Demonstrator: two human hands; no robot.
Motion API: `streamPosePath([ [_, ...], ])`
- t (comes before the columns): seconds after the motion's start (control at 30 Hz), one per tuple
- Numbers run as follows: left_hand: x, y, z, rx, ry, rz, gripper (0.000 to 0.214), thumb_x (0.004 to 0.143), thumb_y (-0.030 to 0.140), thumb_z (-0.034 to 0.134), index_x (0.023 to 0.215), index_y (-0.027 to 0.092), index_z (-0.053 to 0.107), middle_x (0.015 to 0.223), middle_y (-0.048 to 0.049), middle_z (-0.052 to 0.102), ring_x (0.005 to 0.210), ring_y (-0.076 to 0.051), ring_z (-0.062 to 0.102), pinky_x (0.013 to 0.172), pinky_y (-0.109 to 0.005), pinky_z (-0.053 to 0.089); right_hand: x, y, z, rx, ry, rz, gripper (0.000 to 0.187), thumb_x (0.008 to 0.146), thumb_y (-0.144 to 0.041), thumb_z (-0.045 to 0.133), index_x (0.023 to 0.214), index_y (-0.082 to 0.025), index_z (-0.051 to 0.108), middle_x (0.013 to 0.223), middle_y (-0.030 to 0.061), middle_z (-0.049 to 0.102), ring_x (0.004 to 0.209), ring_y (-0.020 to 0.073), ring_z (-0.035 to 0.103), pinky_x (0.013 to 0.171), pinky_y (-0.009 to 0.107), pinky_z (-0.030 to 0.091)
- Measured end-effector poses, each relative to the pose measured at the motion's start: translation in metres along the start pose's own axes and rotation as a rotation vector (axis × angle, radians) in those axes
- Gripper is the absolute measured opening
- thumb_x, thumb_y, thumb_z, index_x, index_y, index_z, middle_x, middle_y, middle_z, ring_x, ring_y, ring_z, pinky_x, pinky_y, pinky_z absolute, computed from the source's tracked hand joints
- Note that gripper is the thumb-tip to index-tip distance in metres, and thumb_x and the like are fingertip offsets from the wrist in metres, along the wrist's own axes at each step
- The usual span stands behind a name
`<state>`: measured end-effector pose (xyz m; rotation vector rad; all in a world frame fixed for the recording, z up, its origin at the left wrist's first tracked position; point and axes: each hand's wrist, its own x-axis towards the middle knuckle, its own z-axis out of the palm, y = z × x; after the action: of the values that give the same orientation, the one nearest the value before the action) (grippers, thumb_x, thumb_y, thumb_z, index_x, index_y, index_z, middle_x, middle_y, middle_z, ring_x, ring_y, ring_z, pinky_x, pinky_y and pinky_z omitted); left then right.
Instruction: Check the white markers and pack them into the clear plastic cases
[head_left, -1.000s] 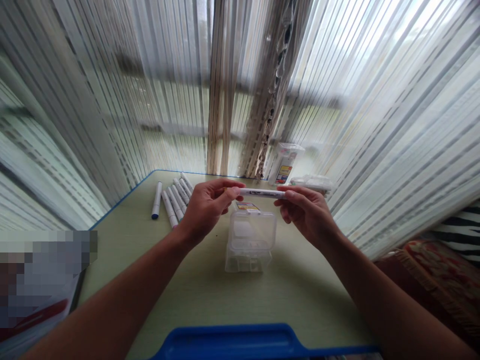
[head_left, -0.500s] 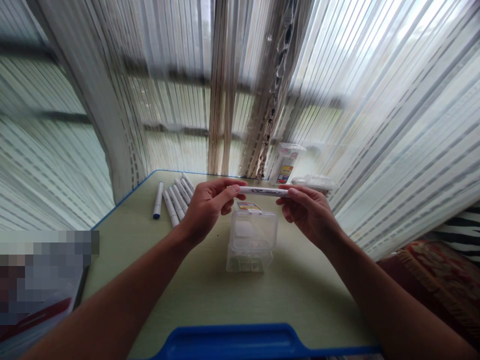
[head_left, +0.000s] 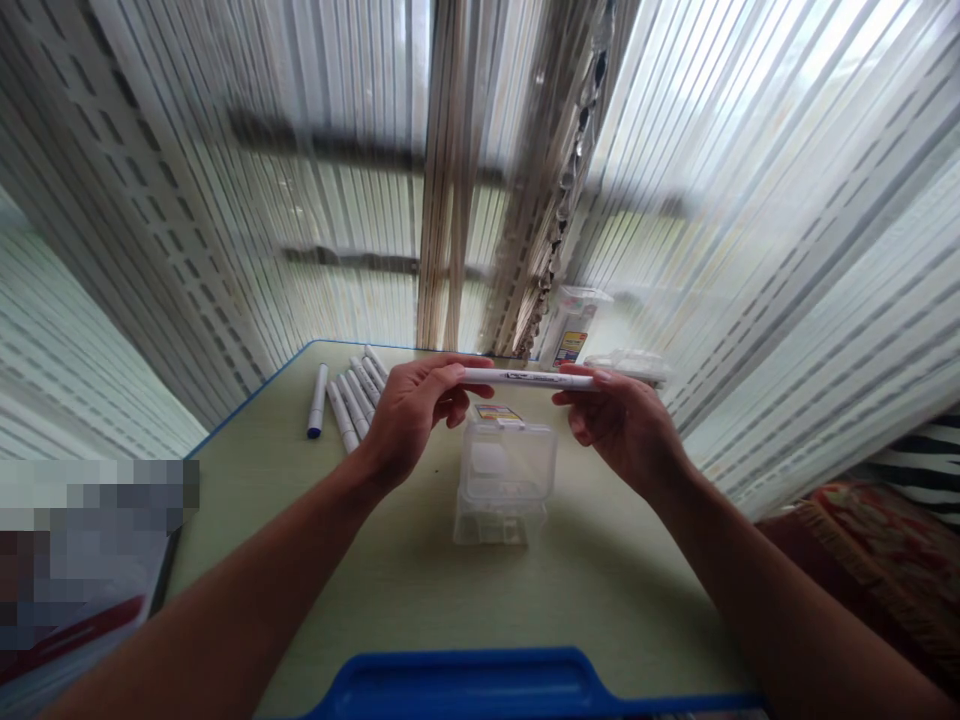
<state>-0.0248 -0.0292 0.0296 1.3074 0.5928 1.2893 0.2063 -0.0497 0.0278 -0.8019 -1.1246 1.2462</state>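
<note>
A white marker [head_left: 525, 378] with dark print on its barrel is held level between both hands. My left hand [head_left: 417, 405] pinches its left end between thumb and fingers. At the opposite end, my right hand [head_left: 626, 415] grips it the same way. Below the marker, a clear plastic box [head_left: 508, 465] with a coloured label stands on the table. To the left of my left hand lie several white markers [head_left: 352, 400] side by side, partly hidden by that hand. One marker with a dark blue end [head_left: 317, 402] lies apart from them.
The pale green table [head_left: 390, 590] has a blue edge and a blue tray [head_left: 469, 685] at the front. Toward the back right stand a tall clear container [head_left: 574, 325] and a clear plastic package [head_left: 626, 366]. Sheer striped curtains [head_left: 345, 200] hang behind.
My hands have shifted slightly on the marker, and more of its length shows between them. The box and the markers on the table have stayed in place.
</note>
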Motion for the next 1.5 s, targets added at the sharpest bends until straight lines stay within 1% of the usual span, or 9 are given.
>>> streamPosePath([
  [0.13,0.002,-0.001,0.001,0.026,0.029,0.013,0.028,0.085,0.027,0.058,0.103,0.009,0.07,0.076,-0.0099,0.072,0.053,-0.01,0.052,0.049,-0.023,0.037,0.0,-0.001,0.001,0.026,-0.001,0.011,0.029,0.084,-0.033,0.056,0.1,-0.015,0.073,0.078,0.008,0.076,0.045,0.0134,0.057,0.041,0.026,0.04],
  [0.37,0.003,-0.004,0.0,0.092,0.057,0.043,0.029,0.085,0.03,0.062,0.103,0.009,0.069,0.076,-0.0092,0.072,0.048,-0.008,0.049,0.047,-0.023,0.036,-0.001,-0.002,0.002,0.012,-0.015,0.007,0.029,0.083,-0.033,0.057,0.101,-0.016,0.072,0.08,0.0084,0.077,0.045,0.0143,0.058,0.041,0.027,0.04],
  [0.6,0.0,-0.001,0.001,0.007,0.055,0.004,0.029,0.085,0.028,0.058,0.103,0.008,0.071,0.077,-0.01,0.071,0.053,-0.009,0.051,0.049,-0.023,0.037,0.0,0.0,0.001,0.009,-0.031,0.004,0.03,0.084,-0.034,0.056,0.101,-0.016,0.072,0.082,0.0091,0.076,0.046,0.0145,0.059,0.042,0.027,0.042],
  [0.9,0.0,-0.001,0.003,0.151,0.047,0.039,0.027,0.083,0.027,0.064,0.103,0.009,0.07,0.075,-0.0064,0.069,0.051,-0.007,0.047,0.048,-0.022,0.036,0.001,0.005,0.0,-0.068,0.0,-0.057,0.022,0.08,-0.032,0.071,0.094,-0.016,0.074,0.076,0.0088,0.075,0.046,0.0127,0.06,0.04,0.024,0.043],
  [1.07,-0.002,0.001,0.004,0.226,0.032,0.017,0.027,0.081,0.029,0.07,0.103,0.013,0.071,0.068,-0.001,0.065,0.05,-0.006,0.046,0.047,-0.019,0.035,0.0,0.006,0.001,-0.089,-0.008,-0.068,0.023,0.074,-0.03,0.079,0.092,-0.017,0.075,0.073,0.0074,0.075,0.044,0.0109,0.059,0.04,0.022,0.043],
  [1.13,-0.003,0.002,0.005,0.241,0.024,-0.002,0.028,0.077,0.029,0.074,0.1,0.014,0.071,0.067,-0.0002,0.066,0.052,-0.006,0.051,0.048,-0.018,0.038,0.0,0.006,0.002,-0.094,-0.011,-0.07,0.024,0.071,-0.029,0.081,0.091,-0.017,0.075,0.071,0.0071,0.074,0.042,0.0107,0.058,0.039,0.022,0.044],
  [1.23,-0.003,0.003,0.005,0.22,0.005,-0.026,0.031,0.071,0.029,0.08,0.097,0.014,0.072,0.074,-0.0025,0.071,0.062,-0.011,0.062,0.056,-0.02,0.047,0.0,0.006,0.003,-0.114,-0.012,-0.07,0.025,0.07,-0.029,0.082,0.09,-0.017,0.075,0.069,0.0067,0.074,0.04,0.0113,0.058,0.037,0.022,0.044],
  [1.3,-0.003,0.003,0.006,0.222,0.007,-0.032,0.031,0.069,0.029,0.081,0.095,0.014,0.072,0.075,-0.0033,0.072,0.065,-0.012,0.064,0.059,-0.021,0.049,0.0,0.007,0.002,-0.121,-0.017,-0.07,0.025,0.071,-0.03,0.082,0.09,-0.017,0.075,0.069,0.0067,0.074,0.04,0.0116,0.059,0.037,0.022,0.044],
  [1.5,-0.001,0.002,0.005,0.27,0.029,-0.021,0.026,0.073,0.029,0.078,0.093,0.013,0.073,0.07,-0.003,0.07,0.057,-0.01,0.059,0.048,-0.018,0.041,0.0,0.01,-0.001,-0.16,-0.027,-0.144,0.022,0.07,-0.025,0.082,0.09,-0.016,0.075,0.071,0.0061,0.074,0.046,0.0118,0.061,0.042,0.024,0.048],
])
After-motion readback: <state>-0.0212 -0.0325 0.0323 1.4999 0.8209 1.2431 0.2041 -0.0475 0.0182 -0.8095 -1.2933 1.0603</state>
